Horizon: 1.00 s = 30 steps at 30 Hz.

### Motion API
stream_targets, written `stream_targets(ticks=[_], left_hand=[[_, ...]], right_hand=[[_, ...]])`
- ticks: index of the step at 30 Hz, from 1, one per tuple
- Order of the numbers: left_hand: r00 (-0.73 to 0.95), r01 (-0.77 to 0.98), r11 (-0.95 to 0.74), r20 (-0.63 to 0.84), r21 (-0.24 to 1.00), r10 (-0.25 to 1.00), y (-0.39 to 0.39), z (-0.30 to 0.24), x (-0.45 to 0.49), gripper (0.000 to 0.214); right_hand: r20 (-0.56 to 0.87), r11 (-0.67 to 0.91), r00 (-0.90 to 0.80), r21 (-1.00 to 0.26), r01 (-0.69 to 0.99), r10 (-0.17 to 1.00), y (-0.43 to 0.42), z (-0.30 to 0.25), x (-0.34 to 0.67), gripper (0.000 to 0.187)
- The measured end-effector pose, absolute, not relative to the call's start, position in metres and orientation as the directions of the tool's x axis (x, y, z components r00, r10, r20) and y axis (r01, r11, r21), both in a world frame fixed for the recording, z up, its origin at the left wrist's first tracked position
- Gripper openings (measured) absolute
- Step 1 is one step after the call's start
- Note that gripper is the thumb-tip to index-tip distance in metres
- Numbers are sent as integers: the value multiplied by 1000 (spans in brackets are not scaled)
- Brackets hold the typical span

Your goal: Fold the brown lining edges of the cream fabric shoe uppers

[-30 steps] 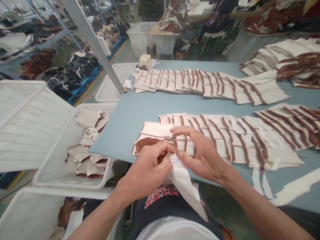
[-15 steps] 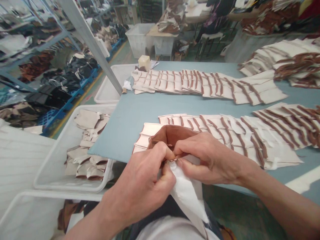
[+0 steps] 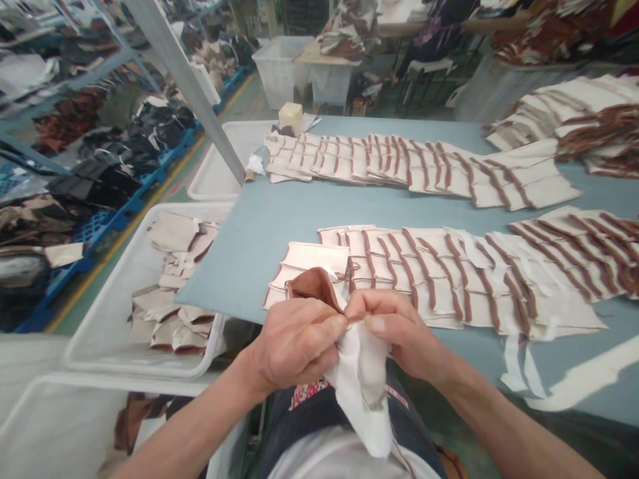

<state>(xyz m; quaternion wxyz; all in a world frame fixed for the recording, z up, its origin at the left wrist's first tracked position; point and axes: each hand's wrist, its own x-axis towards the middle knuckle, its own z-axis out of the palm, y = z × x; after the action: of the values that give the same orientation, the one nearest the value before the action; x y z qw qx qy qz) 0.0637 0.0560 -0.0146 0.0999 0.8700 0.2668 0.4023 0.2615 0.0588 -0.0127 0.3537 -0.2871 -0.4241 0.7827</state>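
Note:
Between my hands is a leather piece [image 3: 312, 285], brown on one face, with a white backing strip [image 3: 367, 426] hanging down from it toward my lap. My left hand [image 3: 302, 339] is closed, its thumb and fingers pinching the edge of the piece. Close beside it, my right hand [image 3: 394, 326] pinches the same edge between thumb and forefinger. The exact spot where the fingertips meet is partly hidden. Just beyond my hands, a row of overlapping cream pieces with brown edges [image 3: 424, 273] lies on the blue table [image 3: 214, 266].
A second row of cream pieces [image 3: 369, 159] lies farther back, beside a yellowish block [image 3: 291, 118]. White strips [image 3: 519, 369] hang at the table's front edge. To the left stand a white bin [image 3: 114, 346] with pieces inside and a slanted metal post [image 3: 200, 100]. A seated person [image 3: 434, 40] is in the background.
The leather piece has been turned and folded, so less of its brown face shows and the white strip hangs straighter. Both hands have shifted slightly, still pinching it.

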Motion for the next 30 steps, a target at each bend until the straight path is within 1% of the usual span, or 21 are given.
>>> stream_targets(ticks=[1, 3, 5, 7, 8, 10, 12, 14, 15, 16, 17, 18, 20, 22, 24, 27, 30], left_hand=[[532, 381, -844, 657, 378, 534, 57, -15, 64, 18], [527, 362, -862, 685, 355, 504, 59, -15, 63, 16], [533, 358, -872, 694, 332, 483, 59, -13, 62, 15], [573, 385, -869, 658, 310, 488, 58, -10, 61, 14], [599, 402, -867, 631, 296, 493, 57, -8, 61, 14], [641, 417, -869, 591, 267, 490, 56, -6, 60, 13], [651, 418, -870, 582, 260, 487, 56, -5, 61, 14], [642, 412, -871, 592, 270, 487, 57, -6, 60, 16], [635, 408, -870, 599, 276, 488, 57, -6, 59, 17], [631, 402, -872, 606, 280, 485, 58, -6, 58, 18], [630, 391, -877, 613, 280, 477, 57, -6, 57, 19], [625, 387, -880, 622, 277, 471, 57, -5, 57, 19], [615, 400, -876, 630, 269, 475, 55, -2, 56, 17], [597, 438, -859, 629, 266, 499, 53, 1, 57, 14], [571, 460, -844, 637, 275, 518, 52, 1, 59, 13], [527, 439, -854, 690, 278, 496, 53, -7, 62, 11], [497, 381, -867, 720, 321, 485, 53, -13, 65, 14]], right_hand=[[-156, -412, -591, -851, -326, 792, 59, -14, 262, 31], [-188, -425, -592, -858, -290, 784, 62, -13, 263, 32], [-230, -414, -604, -892, -184, 763, 66, -5, 266, 29], [-258, -348, -636, -937, -17, 727, 72, 7, 271, 24], [-266, -284, -654, -955, 81, 708, 75, 13, 274, 20], [-265, -98, -690, -957, 272, 674, 81, 25, 278, 13], [-219, 122, -716, -912, 392, 663, 87, 34, 280, 16], [-137, 295, -738, -856, 424, 661, 90, 38, 279, 20], [-103, 340, -745, -843, 417, 659, 91, 38, 278, 20], [-86, 346, -747, -847, 404, 659, 91, 38, 277, 21], [-90, 317, -748, -868, 383, 658, 89, 37, 276, 20], [-109, 256, -748, -899, 355, 654, 88, 35, 275, 20], [-166, 75, -745, -957, 278, 646, 83, 31, 275, 16], [-200, -102, -743, -979, 176, 639, 77, 26, 274, 16], [-189, -221, -738, -974, 55, 647, 72, 19, 273, 22], [-173, -334, -721, -939, -85, 671, 67, 7, 269, 39], [-189, -376, -681, -916, -136, 708, 64, -1, 265, 52]])
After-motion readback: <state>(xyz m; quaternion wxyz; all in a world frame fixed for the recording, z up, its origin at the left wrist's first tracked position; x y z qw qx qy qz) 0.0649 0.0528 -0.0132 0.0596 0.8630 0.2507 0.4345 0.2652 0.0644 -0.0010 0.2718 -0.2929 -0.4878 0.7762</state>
